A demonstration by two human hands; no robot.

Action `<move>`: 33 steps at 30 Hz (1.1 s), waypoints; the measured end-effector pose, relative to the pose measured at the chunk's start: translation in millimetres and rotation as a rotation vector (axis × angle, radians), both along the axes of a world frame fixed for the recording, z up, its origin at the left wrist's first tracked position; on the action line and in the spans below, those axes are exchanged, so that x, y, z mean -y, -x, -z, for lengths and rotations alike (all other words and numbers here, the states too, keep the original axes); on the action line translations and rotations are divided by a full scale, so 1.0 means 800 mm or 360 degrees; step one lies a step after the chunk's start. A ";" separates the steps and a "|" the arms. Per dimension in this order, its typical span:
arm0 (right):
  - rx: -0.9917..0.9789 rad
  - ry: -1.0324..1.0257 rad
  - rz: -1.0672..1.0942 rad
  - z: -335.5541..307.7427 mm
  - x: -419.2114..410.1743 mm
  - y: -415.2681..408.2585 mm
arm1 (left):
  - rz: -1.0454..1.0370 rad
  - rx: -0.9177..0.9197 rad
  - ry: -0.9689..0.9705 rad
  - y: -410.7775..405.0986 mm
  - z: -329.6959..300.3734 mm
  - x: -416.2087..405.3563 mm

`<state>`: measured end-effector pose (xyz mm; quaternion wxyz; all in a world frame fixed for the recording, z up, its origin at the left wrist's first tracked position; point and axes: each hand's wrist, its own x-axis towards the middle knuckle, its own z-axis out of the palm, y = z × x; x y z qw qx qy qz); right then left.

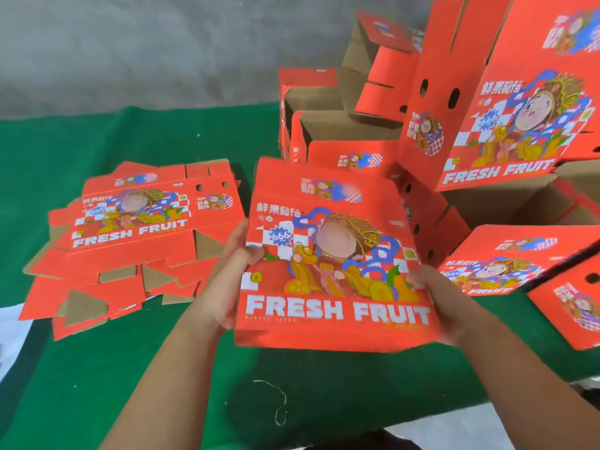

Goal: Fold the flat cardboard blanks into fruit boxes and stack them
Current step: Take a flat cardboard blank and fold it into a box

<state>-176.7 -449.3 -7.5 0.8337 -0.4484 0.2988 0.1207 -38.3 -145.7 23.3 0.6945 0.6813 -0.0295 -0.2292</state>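
A red cardboard fruit box [328,254] printed "FRESH FRUIT" is held up in front of me, its printed face towards the camera. My left hand [233,280] grips its left edge, thumb curled over the front. My right hand [435,297] grips the lower right edge, fingertips on the printed face. To the left, a pile of flat red blanks [130,235] lies on the green cloth [97,368]. Several folded boxes [506,92] are stacked at the right and behind.
Open folded boxes [324,118] stand at the back centre, brown insides showing. More red boxes [506,264] lie at the right edge. A loose thread [276,404] lies on the cloth near me. A grey wall rises behind.
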 end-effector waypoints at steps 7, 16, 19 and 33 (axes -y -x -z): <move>0.0281 0.1240 0.0109 -0.012 -0.016 0.011 | 0.0212 0.0770 0.0086 0.005 0.012 0.022; 0.0473 0.1495 0.0410 0.001 -0.050 0.087 | 0.0082 0.0097 0.0164 0.010 0.040 0.011; 0.0464 0.1401 0.0359 0.020 -0.083 0.107 | 0.0082 -0.0137 0.0411 0.017 0.042 0.003; 0.0222 0.1413 0.1194 0.021 -0.019 0.135 | 0.0742 -0.0516 0.0190 0.092 0.026 0.075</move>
